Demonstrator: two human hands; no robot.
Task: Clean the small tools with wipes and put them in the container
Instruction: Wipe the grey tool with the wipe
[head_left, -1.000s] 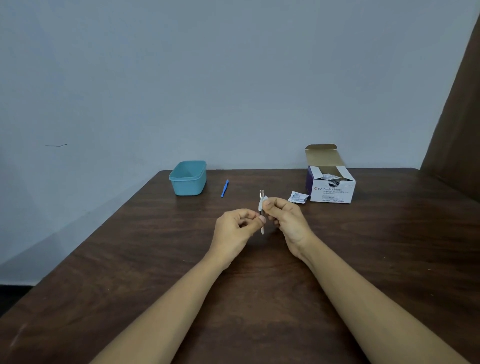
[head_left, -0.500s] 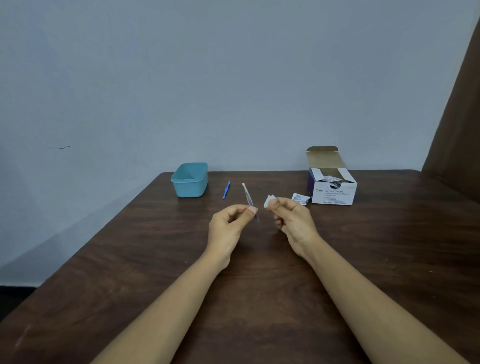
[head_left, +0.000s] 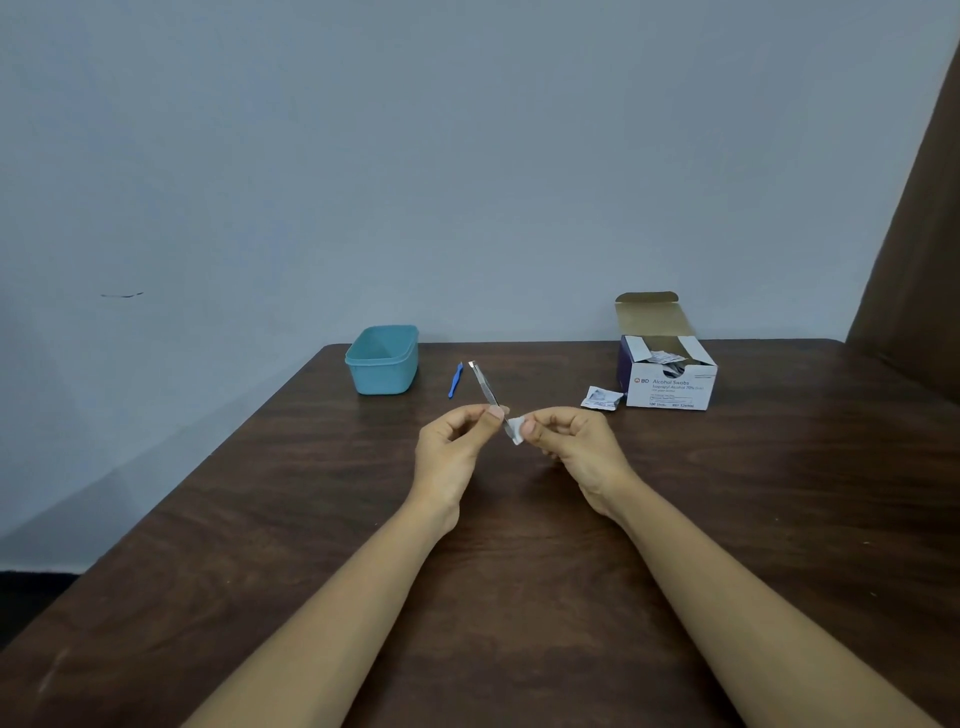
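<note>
Left hand (head_left: 451, 451) fingertips pinched on metal tweezers (head_left: 486, 387), tip slanting up beyond them, right hand (head_left: 574, 446) fingers nipping white wipe (head_left: 516, 430) against tweezers' lower end, teal container (head_left: 383, 359) far-left of fingers

Head-worn view, forward and down over table (head_left: 727, 519), hands near.

Both forearms reach forward, bare, converging. The left hand (head_left: 451, 448) pinches thumb against forefinger, other fingers curled. Just to its right, the right hand (head_left: 574, 448) pinches likewise, fingertips (head_left: 529, 428) nearly meeting the left's.
</note>
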